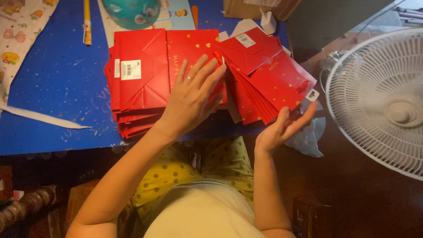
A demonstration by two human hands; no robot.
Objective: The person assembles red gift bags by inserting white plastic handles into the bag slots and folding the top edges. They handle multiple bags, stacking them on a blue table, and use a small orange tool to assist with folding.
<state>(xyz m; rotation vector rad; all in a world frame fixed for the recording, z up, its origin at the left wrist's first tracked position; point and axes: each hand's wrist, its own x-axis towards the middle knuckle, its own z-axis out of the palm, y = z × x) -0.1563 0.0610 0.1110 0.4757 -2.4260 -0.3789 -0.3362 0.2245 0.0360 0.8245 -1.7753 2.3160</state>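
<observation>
We are seeing warm, uneven indoor light brightening the blue table (pixel 53 88) from above, while the lower frame is sinking into deep shadow. Everything is looking slightly soft, and the white fan (pixel 379 97) is blurring.

A blue worktop (pixel 53 83) fills the far left of the scene, its surface scuffed and flecked with pale marks. A patterned cloth (pixel 17 31) with small cartoon figures drapes over its far left corner. On the right stands a white fan (pixel 379 101) with a round wire grille. A brown cardboard box (pixel 260 8) sits at the far edge. The floor (pixel 361 194) near the fan is dark brown and dim, and a turned wooden leg (pixel 26 207) shows at the near left.
</observation>
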